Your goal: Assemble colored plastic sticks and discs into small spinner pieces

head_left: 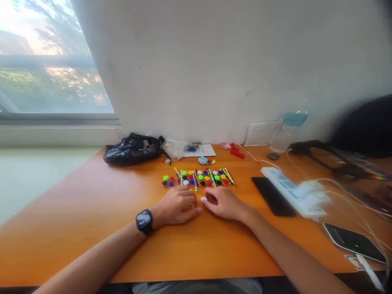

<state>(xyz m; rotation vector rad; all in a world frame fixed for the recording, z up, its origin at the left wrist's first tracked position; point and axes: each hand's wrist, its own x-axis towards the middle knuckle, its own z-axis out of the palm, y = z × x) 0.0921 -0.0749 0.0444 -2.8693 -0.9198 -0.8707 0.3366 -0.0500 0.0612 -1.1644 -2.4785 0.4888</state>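
Observation:
My right hand (226,202) rests on the table with thumb and index finger curled together on a small white disc (203,199). Close by on its left, my left hand (179,205) lies palm down, its thumb and fingers stretched toward the white disc and holding nothing that I can see. Just beyond both hands are rows of small round discs (185,182) in green, yellow, red, blue, black and white. Thin coloured sticks (212,177) lie between groups of these discs. My left wrist wears a black watch (143,221).
Along the wall lie a black plastic bag (133,150), a white paper (208,150), a round tin-like item (202,160) and a red object (237,152). On the right are a black phone (272,196), a white power strip (283,185), cables and another phone (353,241). Another person's hand shows at far right.

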